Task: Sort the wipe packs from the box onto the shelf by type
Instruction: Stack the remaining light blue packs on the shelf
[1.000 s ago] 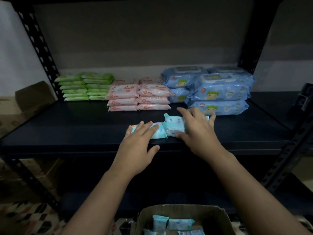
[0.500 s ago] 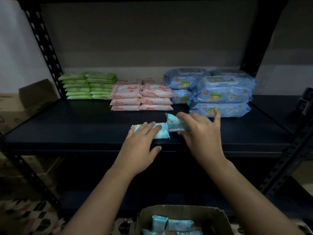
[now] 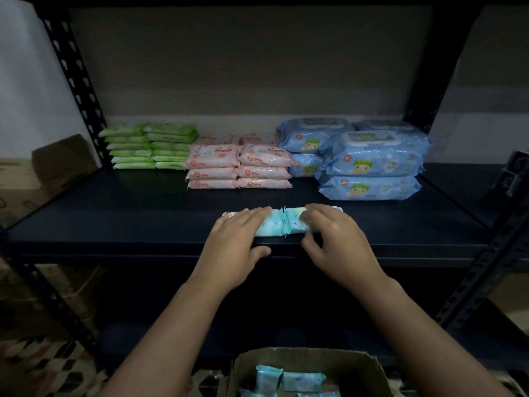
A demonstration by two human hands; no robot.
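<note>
Two small teal wipe packs lie end to end near the front edge of the dark shelf [image 3: 128, 219]. My left hand [image 3: 234, 245] rests flat over the left teal pack [image 3: 272, 224], thumb at the shelf's front edge. My right hand [image 3: 335, 245] curls over the right teal pack [image 3: 294, 223], slightly blurred. Both packs lie flat and touch each other. Below, the cardboard box [image 3: 309, 359] holds more teal packs [image 3: 300, 381]. Further back on the shelf stand stacks of green packs [image 3: 148, 146], pink packs [image 3: 237, 164] and large blue packs [image 3: 369, 164].
Black perforated uprights [image 3: 74, 78] frame the shelf on both sides. A brown carton [image 3: 43, 173] stands outside the rack at the left. Bare shelf surface stretches left and right of the teal packs. A lower shelf lies in shadow beneath.
My right hand has laid its tilted teal pack flat beside the left one. My left hand has stayed on its pack.
</note>
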